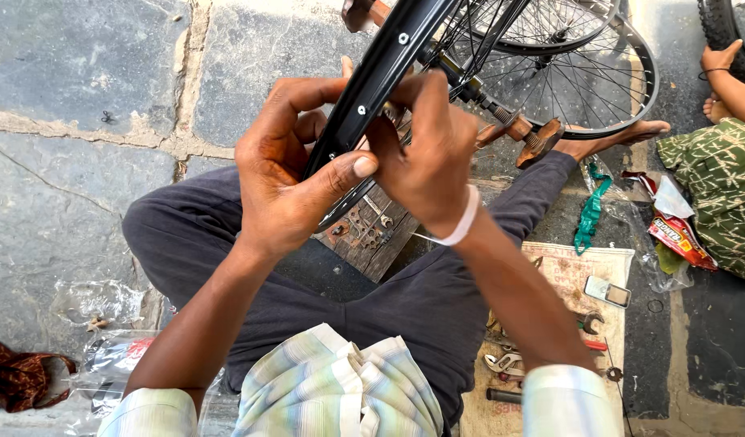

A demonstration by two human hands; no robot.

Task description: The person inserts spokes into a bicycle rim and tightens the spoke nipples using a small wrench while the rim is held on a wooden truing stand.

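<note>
Left hand (279,174): fingers curled, thumb pressed flat against the black bicycle wheel rim (372,89), clasping it from the left side. Right hand (425,158): closed around the same rim from the right, fingertips pinching at a spoke hole; white band on the wrist. The rim runs diagonally up from the lap to the top edge, its spokes (567,81) fanning to the right.

Surface: grey stone paving (81,97) with cracked mortar joints; the person sits cross-legged in dark trousers. A wooden block (372,235) studded with small metal parts lies under the rim. Clear plastic wrapping (105,356) lies at lower left.

At right: a printed cloth (571,279) carrying spanners (506,364), a green strip (591,210), a red snack packet (680,239), and another person's green patterned garment (724,194).
</note>
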